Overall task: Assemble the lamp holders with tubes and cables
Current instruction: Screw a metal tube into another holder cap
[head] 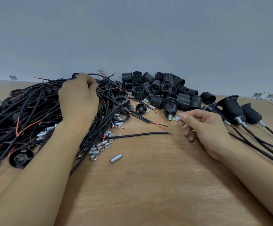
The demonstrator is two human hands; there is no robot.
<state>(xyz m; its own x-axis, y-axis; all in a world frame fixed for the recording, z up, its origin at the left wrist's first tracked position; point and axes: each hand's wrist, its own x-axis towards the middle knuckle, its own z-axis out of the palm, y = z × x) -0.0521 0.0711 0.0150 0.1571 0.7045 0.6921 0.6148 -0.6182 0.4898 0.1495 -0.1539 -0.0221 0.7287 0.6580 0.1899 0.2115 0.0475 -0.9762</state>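
- Reaching into the cable heap [34, 115] at far left, the left hand [78, 98] lies knuckles-up on the black two-core leads, its fingers curled down among them; whether they have closed on one lead cannot be told, as the fingertips are hidden.
- Loose hex nuts [107, 145] and threaded tubes [115, 158] are strewn on the wooden table [148, 185] just right of the left forearm.
- One separate cable [140, 134] lies across the table between the two hands, long axis roughly left to right, stripped end toward the right hand.
- A lamp holder [170, 105] stands tilted at centre, black and ribbed, with a flange ring and a short threaded stub pointing down-right.
- The right hand [204, 128] pinches a small threaded tube with nut [176, 118] between thumb and forefinger; the other fingers are loosely curled.
- Key relation: the pinched tube sits just right of the holder's stub, almost touching it, with axes nearly in line. The right hand is much the nearer.
- Finished holders [230, 110] with cables fitted lie at far right; unassembled black sockets [161, 87] are piled behind.
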